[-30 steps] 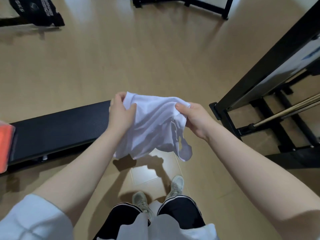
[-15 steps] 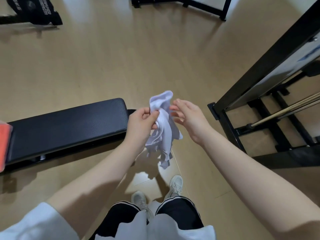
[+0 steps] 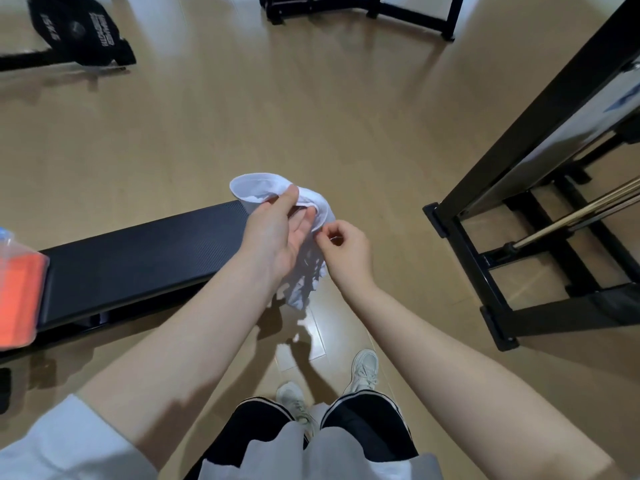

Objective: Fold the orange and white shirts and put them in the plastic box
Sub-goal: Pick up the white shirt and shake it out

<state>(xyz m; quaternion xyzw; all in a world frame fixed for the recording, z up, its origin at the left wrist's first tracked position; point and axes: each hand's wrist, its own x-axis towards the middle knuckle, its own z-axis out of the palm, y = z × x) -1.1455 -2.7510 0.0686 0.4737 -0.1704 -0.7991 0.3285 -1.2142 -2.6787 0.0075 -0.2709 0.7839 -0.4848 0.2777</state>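
Note:
I hold the white shirt [image 3: 258,188] bunched up in the air above the floor. My left hand [image 3: 273,233] grips its upper part, thumb over the cloth, and the rest hangs down behind the palm. My right hand [image 3: 348,251] pinches an edge of the shirt at its right side, fingers curled. The orange shirt [image 3: 19,296] lies folded inside the clear plastic box [image 3: 10,242] at the left edge, on the end of the black bench.
A long black padded bench [image 3: 138,258] runs from the left to under my left hand. A black metal rack [image 3: 519,188] stands to the right. A black bag [image 3: 79,32] lies far left; another black frame [image 3: 363,8] stands at the top. My feet [image 3: 363,368] are below.
The shirt went from spread between both hands to a bunch. My left hand turned palm up under it and my right hand closed to a pinch on its edge.

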